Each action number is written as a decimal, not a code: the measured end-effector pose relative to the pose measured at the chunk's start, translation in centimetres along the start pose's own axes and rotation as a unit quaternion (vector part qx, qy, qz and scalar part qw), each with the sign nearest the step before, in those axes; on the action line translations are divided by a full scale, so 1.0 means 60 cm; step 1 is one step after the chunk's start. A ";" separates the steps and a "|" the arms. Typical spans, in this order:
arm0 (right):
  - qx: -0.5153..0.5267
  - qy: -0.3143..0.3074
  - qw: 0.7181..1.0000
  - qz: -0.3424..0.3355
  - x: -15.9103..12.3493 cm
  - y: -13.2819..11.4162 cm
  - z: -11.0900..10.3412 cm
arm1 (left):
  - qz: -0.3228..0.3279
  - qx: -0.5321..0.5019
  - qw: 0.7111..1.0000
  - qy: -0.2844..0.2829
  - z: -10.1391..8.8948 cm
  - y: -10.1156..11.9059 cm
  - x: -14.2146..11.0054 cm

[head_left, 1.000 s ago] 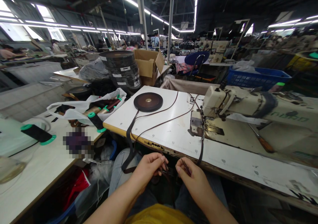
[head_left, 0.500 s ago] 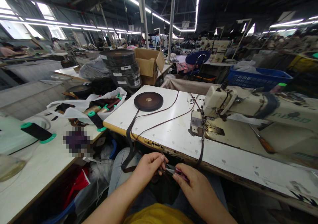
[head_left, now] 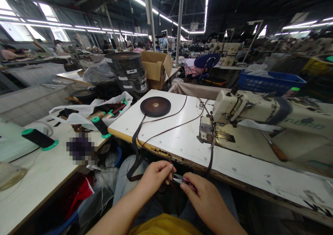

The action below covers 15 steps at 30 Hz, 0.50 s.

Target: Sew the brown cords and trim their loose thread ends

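Over my lap, in front of the table edge, my left hand (head_left: 158, 171) is closed in a pinch on a dark brown strip (head_left: 171, 172). Just to its right, my right hand (head_left: 201, 192) grips small scissors (head_left: 191, 185) with a pinkish handle. Their blades are parted and point left, close to my left fingertips; whether they touch the strip I cannot tell. A wide roll of dark tape (head_left: 155, 106) lies flat on the white table, and its black band (head_left: 135, 141) drops over the edge towards my lap. Thin brown cords run across the tabletop.
A sewing machine (head_left: 249, 106) stands on the white table (head_left: 179, 137) at right, with a wooden-handled tool (head_left: 277, 151) beside it. At left, a side table (head_left: 33, 179) holds black thread spools (head_left: 39, 139) and a plastic bag. Stacked rolls (head_left: 127, 72) and a cardboard box (head_left: 155, 65) stand behind.
The scissors' blades have spread wider apart beside my left fingertips. Both hands stay in nearly the same place.
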State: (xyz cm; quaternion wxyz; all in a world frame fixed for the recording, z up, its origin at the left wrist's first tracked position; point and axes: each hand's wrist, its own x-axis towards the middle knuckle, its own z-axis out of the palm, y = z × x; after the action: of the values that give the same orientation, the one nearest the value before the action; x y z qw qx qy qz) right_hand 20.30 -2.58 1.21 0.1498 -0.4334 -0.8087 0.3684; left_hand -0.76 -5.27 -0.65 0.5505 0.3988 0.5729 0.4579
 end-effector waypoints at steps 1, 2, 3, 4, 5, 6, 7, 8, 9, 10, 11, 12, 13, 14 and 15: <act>0.005 -0.002 1.000 0.004 0.000 0.000 0.000 | 0.000 0.001 1.000 -0.001 0.000 0.001 0.000; 0.012 -0.004 1.000 0.010 0.001 0.000 0.000 | -0.001 0.002 1.000 -0.003 0.000 0.001 0.000; 0.021 -0.007 1.000 0.016 0.002 0.001 0.000 | -0.003 0.003 1.000 -0.005 -0.001 0.002 -0.001; 0.033 -0.014 0.999 0.023 0.003 0.003 0.001 | -0.005 0.003 1.000 -0.008 -0.001 0.002 -0.001; 0.047 -0.020 0.998 0.030 0.005 0.005 0.001 | -0.006 0.003 1.000 -0.011 -0.001 0.003 -0.002; 0.064 -0.027 0.997 0.035 0.007 0.007 0.002 | -0.007 0.002 1.000 -0.014 -0.001 0.003 -0.003; 0.083 -0.032 0.995 0.037 0.008 0.010 0.003 | -0.008 0.001 1.000 -0.018 -0.001 0.003 -0.003; 0.103 -0.034 0.993 0.036 0.010 0.013 0.004 | -0.009 0.000 1.000 -0.021 -0.001 0.003 -0.003; 0.122 -0.034 0.991 0.034 0.011 0.016 0.006 | -0.010 -0.001 1.000 -0.023 0.000 0.003 -0.004; 0.138 -0.033 0.989 0.030 0.013 0.019 0.007 | -0.011 -0.002 1.000 -0.025 0.000 0.003 -0.004; 0.151 -0.032 0.988 0.028 0.014 0.022 0.009 | -0.013 -0.002 1.000 -0.026 0.000 0.003 -0.004; 0.161 -0.033 0.986 0.027 0.015 0.024 0.011 | -0.013 -0.002 1.000 -0.026 0.000 0.003 -0.004; 0.166 -0.035 0.985 0.027 0.015 0.026 0.013 | -0.014 -0.002 1.000 -0.027 0.001 0.003 -0.004; 0.170 -0.038 0.984 0.026 0.016 0.027 0.014 | -0.014 -0.003 1.000 -0.027 0.001 0.003 -0.004; 0.172 -0.040 0.984 0.025 0.017 0.027 0.015 | -0.015 -0.002 0.999 -0.028 0.001 0.003 -0.004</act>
State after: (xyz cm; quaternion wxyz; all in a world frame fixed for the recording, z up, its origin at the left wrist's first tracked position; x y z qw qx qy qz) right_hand 20.18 -1.61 -0.64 0.1808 -0.4058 -0.7276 0.5227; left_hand -0.69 -5.44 -0.42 0.5740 0.4015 0.5623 0.4395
